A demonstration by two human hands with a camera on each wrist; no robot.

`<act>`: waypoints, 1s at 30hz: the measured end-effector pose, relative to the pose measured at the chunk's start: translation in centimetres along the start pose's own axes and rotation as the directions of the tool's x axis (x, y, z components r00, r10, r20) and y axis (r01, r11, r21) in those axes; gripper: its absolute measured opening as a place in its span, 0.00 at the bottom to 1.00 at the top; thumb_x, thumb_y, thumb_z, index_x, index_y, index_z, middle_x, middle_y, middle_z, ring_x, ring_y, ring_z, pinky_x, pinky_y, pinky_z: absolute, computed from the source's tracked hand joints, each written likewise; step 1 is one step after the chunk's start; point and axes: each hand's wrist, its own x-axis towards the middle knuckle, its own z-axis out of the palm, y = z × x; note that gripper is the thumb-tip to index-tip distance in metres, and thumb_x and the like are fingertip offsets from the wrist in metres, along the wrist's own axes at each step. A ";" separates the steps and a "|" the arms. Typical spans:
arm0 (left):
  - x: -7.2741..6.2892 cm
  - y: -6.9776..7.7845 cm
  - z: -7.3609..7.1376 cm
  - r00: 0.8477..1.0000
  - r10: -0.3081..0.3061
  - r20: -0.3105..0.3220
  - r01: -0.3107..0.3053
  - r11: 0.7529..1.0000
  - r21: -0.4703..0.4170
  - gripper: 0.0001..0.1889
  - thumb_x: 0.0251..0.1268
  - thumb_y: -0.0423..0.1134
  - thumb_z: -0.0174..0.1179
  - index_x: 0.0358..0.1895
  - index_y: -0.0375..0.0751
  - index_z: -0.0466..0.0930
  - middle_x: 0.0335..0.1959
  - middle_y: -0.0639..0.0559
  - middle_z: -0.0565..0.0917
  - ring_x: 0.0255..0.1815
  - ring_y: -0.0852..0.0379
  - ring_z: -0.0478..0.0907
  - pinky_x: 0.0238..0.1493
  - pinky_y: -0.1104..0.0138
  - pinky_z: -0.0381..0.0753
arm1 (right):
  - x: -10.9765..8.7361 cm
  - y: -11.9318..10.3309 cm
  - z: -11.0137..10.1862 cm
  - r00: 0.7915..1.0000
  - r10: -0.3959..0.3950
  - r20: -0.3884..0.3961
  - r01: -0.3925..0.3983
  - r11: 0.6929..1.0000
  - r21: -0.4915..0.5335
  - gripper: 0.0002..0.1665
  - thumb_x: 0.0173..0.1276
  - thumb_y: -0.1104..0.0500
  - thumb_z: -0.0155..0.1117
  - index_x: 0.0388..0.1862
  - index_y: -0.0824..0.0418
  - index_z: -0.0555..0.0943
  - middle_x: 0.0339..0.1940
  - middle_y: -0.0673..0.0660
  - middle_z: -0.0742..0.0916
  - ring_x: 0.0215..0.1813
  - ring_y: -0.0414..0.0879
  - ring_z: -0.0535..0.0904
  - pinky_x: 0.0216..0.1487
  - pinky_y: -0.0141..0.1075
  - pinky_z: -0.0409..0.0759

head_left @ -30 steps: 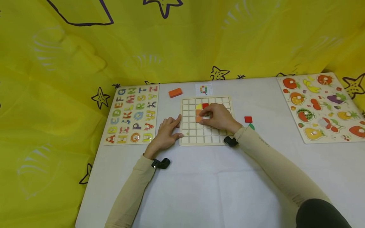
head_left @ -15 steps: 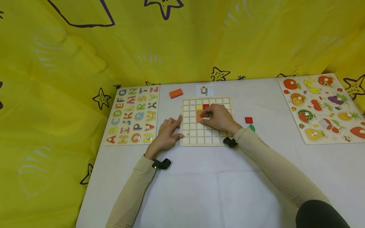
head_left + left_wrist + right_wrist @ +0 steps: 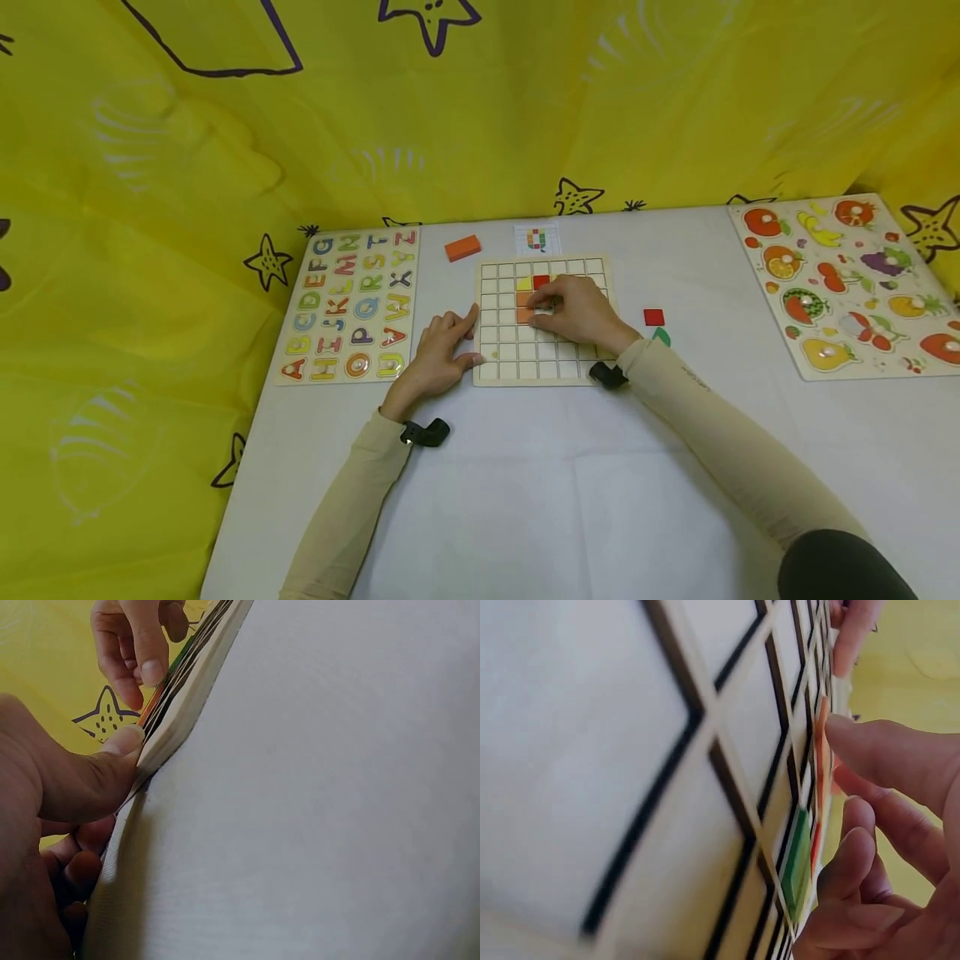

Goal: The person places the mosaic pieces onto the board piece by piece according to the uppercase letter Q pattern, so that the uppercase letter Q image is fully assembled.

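Observation:
A wooden grid board (image 3: 506,352) lies mid-table in the head view. My left hand (image 3: 435,354) steadies its left edge, index finger and thumb spread apart; the left wrist view shows the thumb (image 3: 97,776) on the rim. Over the grid, my right hand (image 3: 582,312) pinches at an orange square tile (image 3: 522,316) with thumb and index finger, its other fingers curled. Another orange tile (image 3: 522,297), a yellow tile (image 3: 524,284) and a red tile (image 3: 541,282) sit in nearby cells. A green tile (image 3: 798,862) shows beside the right fingers; the hand hides part of the grid.
A pattern card (image 3: 537,240) and an orange block (image 3: 462,247) lie behind the board. Right of it are a loose red tile (image 3: 654,317) and a green piece (image 3: 662,337). An alphabet puzzle (image 3: 345,312) stands left, a fruit puzzle (image 3: 847,292) far right.
Both hands stay almost in place; the right fingers remain at the orange tiles. The head view shifts very slightly.

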 end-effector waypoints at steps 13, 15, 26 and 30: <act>-0.1 0.1 0.0 1.000 -0.007 0.007 0.008 1.000 -0.006 0.44 0.71 0.39 0.69 0.85 0.40 0.56 0.47 0.46 0.72 0.49 0.49 0.61 0.53 0.59 0.54 | -3.6 4.2 -5.2 0.990 0.139 -0.029 -0.138 0.990 0.031 0.18 0.69 0.55 0.76 0.53 0.62 0.90 0.44 0.61 0.88 0.43 0.53 0.75 0.45 0.42 0.72; -0.1 0.1 0.0 1.000 -0.012 0.007 0.012 1.000 -0.006 0.44 0.71 0.39 0.69 0.85 0.40 0.56 0.47 0.46 0.72 0.49 0.49 0.61 0.53 0.59 0.54 | -4.2 4.8 -6.0 0.988 0.154 -0.014 -0.154 0.988 0.010 0.18 0.69 0.54 0.76 0.54 0.62 0.90 0.44 0.61 0.89 0.43 0.53 0.76 0.44 0.42 0.73; -0.1 0.2 0.1 1.000 -0.016 0.003 0.016 1.000 -0.014 0.44 0.71 0.38 0.69 0.85 0.41 0.56 0.48 0.46 0.72 0.49 0.49 0.61 0.53 0.59 0.54 | -7.4 6.9 -8.0 0.984 0.172 0.038 -0.170 0.983 -0.066 0.19 0.68 0.52 0.78 0.52 0.61 0.91 0.38 0.55 0.89 0.39 0.50 0.76 0.38 0.35 0.72; -0.2 0.3 0.0 1.000 -0.013 -0.001 0.013 1.000 -0.014 0.43 0.70 0.38 0.69 0.84 0.40 0.56 0.47 0.46 0.72 0.48 0.49 0.61 0.53 0.59 0.55 | -8.7 7.4 -8.0 0.985 0.171 0.032 -0.168 0.982 -0.085 0.17 0.66 0.52 0.80 0.48 0.61 0.91 0.38 0.56 0.89 0.35 0.47 0.75 0.36 0.34 0.71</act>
